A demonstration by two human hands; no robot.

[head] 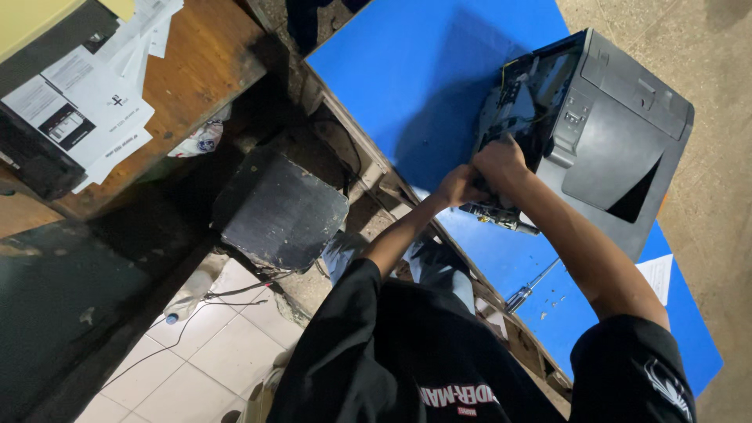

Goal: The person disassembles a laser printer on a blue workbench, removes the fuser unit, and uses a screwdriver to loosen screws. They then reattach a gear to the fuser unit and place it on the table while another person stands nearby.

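A black printer (619,133) stands on a blue table (407,70) with its side panel off, showing wires and inner parts. My left hand (458,186) grips the lower edge of the open side. My right hand (500,163) is closed on an inner part of the same open side, just above the left hand. What the fingers hold inside is hidden. A screwdriver (531,287) lies on the blue surface below the printer, between my forearms.
A white paper sheet (656,276) lies on the blue table at right. A dark stool (278,207) stands left of the table. A wooden desk (200,59) with papers (94,110) is at upper left. A cable (211,301) runs over the tiled floor.
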